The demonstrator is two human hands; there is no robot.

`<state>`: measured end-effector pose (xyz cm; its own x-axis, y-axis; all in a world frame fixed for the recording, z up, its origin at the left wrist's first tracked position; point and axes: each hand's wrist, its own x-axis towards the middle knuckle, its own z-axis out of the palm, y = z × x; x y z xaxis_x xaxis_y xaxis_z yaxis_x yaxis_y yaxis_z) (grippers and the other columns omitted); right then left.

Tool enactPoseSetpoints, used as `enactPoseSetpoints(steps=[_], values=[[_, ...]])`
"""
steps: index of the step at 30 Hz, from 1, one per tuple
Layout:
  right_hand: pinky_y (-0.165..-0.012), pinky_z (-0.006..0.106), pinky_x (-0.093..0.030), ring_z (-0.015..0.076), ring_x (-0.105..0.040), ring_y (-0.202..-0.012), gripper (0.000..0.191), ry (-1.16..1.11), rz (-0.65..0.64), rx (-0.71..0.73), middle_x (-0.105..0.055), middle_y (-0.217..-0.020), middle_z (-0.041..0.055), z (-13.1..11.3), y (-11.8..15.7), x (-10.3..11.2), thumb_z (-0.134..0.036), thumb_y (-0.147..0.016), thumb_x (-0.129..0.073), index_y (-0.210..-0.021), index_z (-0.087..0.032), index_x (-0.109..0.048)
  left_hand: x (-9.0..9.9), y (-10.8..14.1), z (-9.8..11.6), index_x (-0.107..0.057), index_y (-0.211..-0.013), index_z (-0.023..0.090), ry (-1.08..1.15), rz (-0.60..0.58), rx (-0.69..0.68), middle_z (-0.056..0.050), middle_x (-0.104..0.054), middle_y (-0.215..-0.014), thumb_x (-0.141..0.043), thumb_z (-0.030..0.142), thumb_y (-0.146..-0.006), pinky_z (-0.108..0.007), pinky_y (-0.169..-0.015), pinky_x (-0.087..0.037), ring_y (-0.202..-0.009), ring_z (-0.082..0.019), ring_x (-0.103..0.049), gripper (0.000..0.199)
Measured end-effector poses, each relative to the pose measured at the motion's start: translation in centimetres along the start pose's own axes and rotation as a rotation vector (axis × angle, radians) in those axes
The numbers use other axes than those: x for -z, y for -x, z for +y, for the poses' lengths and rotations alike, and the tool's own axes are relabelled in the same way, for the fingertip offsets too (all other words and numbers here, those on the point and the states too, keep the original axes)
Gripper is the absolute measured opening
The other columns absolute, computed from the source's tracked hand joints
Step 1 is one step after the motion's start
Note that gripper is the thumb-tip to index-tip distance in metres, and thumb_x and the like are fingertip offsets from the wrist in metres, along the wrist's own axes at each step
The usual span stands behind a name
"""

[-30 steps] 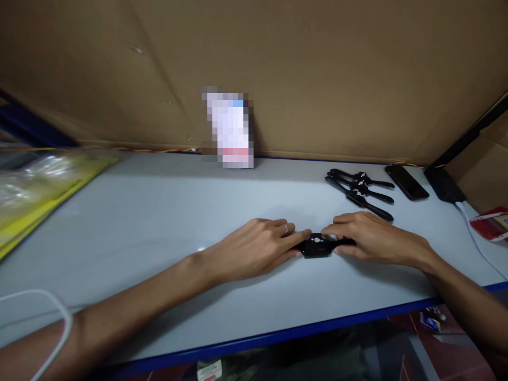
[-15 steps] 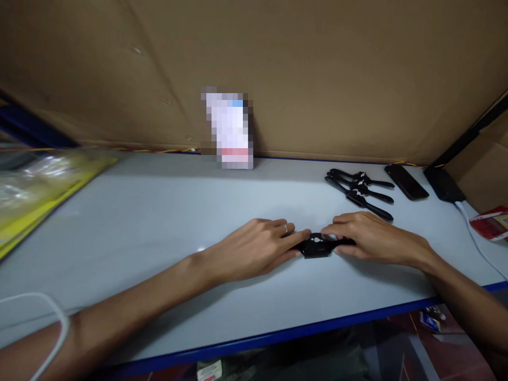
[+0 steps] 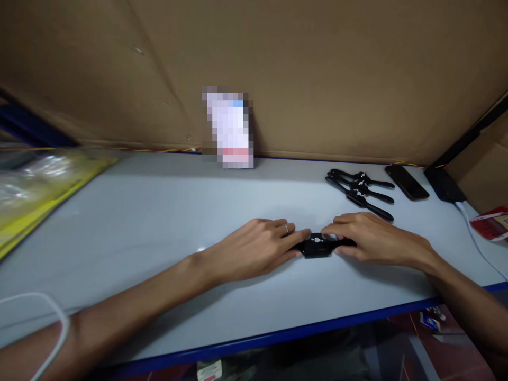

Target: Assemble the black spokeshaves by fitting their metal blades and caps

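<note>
A black two-handled tool (image 3: 317,247) with a small silver part in its middle lies across the white tabletop (image 3: 159,206). My left hand (image 3: 268,246), with a ring on one finger, grips its left handle between thumb and fingers. On the other side, my right hand (image 3: 367,238) is closed round the right handle, whose tip is partly hidden. Beyond my right hand several similar black tools (image 3: 359,193) lie in an overlapping stack.
Behind the stack rests a dark phone (image 3: 407,182), beside a black device (image 3: 444,185) with a white cable. A blurred pale object (image 3: 234,132) leans on the cardboard wall (image 3: 317,69). Plastic-covered yellow packaging (image 3: 59,185) is at left; a red packet (image 3: 492,223) at right.
</note>
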<state>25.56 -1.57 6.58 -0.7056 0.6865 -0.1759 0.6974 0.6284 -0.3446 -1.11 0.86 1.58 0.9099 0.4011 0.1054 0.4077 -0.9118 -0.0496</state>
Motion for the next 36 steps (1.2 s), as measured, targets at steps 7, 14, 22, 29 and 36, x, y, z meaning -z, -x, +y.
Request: enactPoseSetpoints(steps=[7, 14, 22, 29, 36], values=[[-0.08, 0.033, -0.043, 0.02, -0.061, -0.091, 0.017, 0.027, 0.116, 0.006, -0.068, -0.1, 0.0064, -0.8, 0.1, 0.2, -0.022, -0.096, -0.054, -0.108, -0.02, -0.066, -0.1, 0.0, 0.0, -0.054, -0.118, 0.016, 0.013, 0.011, 0.011, -0.004, -0.066, -0.088, -0.031, 0.04, -0.107, -0.031, -0.06, -0.045, -0.069, -0.018, -0.064, 0.034], [-0.074, 0.031, -0.041, 0.0179, -0.058, -0.081, 0.018, 0.013, 0.096, 0.054, -0.065, -0.085, 0.0044, -1.5, -0.3, -0.2, -0.015, -0.094, -0.051, -0.094, -0.018, -0.069, -0.2, 0.0, -0.1, -0.055, -0.095, 0.017, 0.047, 0.058, -0.003, -0.003, -0.064, -0.081, -0.029, 0.039, -0.108, -0.031, -0.056, -0.04, -0.064, -0.015, -0.058, 0.036], [-0.077, 0.031, -0.042, 0.0176, -0.059, -0.082, 0.027, -0.021, 0.088, 0.102, -0.066, -0.088, 0.005, -1.6, -0.3, -0.5, -0.014, -0.094, -0.05, -0.108, -0.021, -0.072, -0.1, 0.0, -0.1, -0.055, -0.097, 0.017, 0.045, 0.034, 0.01, -0.003, -0.064, -0.083, -0.03, 0.04, -0.108, -0.033, -0.058, -0.041, -0.066, -0.017, -0.059, 0.036], [-0.078, 0.031, -0.043, 0.0184, -0.061, -0.086, 0.029, -0.048, 0.124, 0.094, -0.07, -0.096, 0.0061, -1.7, -0.4, -0.5, -0.013, -0.094, -0.049, -0.112, -0.022, -0.07, 0.0, -0.1, 0.0, -0.054, -0.095, 0.017, 0.056, 0.037, 0.007, -0.002, -0.063, -0.081, -0.031, 0.039, -0.108, -0.032, -0.057, -0.039, -0.064, -0.015, -0.058, 0.034], [-0.077, 0.031, -0.043, 0.0189, -0.061, -0.083, 0.03, 0.033, 0.166, 0.028, -0.069, -0.091, 0.0062, -1.6, -0.3, -0.7, -0.013, -0.094, -0.047, -0.113, -0.02, -0.069, -0.2, 0.0, -0.1, -0.054, -0.095, 0.017, 0.052, 0.049, 0.005, -0.003, -0.064, -0.082, -0.033, 0.039, -0.107, -0.032, -0.057, -0.039, -0.065, -0.016, -0.058, 0.033]])
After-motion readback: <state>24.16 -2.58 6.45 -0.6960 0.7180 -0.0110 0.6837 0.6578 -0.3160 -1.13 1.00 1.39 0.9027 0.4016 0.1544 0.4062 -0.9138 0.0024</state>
